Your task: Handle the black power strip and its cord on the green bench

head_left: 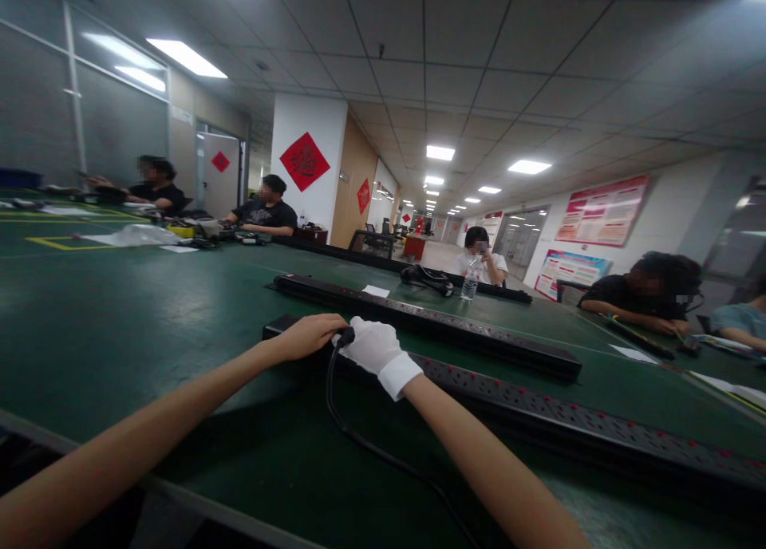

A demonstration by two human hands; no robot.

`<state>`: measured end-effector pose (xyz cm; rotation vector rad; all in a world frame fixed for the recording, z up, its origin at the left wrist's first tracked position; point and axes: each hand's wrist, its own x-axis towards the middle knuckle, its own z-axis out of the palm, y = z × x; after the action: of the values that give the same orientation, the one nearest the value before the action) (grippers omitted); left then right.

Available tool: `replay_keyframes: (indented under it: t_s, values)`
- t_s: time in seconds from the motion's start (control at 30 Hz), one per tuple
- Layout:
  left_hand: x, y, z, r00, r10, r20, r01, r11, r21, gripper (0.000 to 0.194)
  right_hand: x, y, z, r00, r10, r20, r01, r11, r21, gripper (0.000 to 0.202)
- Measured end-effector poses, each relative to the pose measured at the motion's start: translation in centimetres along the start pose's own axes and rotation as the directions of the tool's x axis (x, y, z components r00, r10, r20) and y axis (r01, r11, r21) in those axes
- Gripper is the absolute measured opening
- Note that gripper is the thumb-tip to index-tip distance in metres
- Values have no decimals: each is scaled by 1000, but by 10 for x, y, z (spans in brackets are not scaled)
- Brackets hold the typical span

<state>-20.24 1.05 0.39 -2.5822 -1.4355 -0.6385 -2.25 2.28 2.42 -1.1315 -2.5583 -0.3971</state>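
Green table (197, 294) in an office, two long strips lengthwise: far socket strip (431, 317) and near socket strip (538, 404). Black connector (345, 337) sits between bare left hand (308, 335) and gloved right hand (374, 345), at the near strip's end; cable (359, 437) trails below. Finger closure: cannot tell, either hand. Judgement: brace strip; handle connector by its body, squarely, cable slack.

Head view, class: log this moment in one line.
left hand: bare, on near power strip; right hand: gloved, at black plug; cable: trailing from plug
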Motion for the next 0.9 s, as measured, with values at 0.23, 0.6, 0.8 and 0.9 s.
replay_keyframes:
  t_s: [0.23,0.6,0.8,0.9]
  values:
    - [0,5,-3,1000,5,3,-5,1000,9,30,-2,-2,-4,1000,3,3,-3,1000,7,42]
    - [1,7,-2,1000,-19,-22,18,1000,-12,30,-1,-1,-5,1000,1,-3,-1,1000,29,46]
    - [0,5,-3,1000,-16,2,16,1000,3,32,0,-1,-6,1000,17,24,-18,999,31,48]
    - [1,3,-3,1000,-9,7,9,1000,6,32,0,-1,-5,1000,6,14,-7,999,42,48]
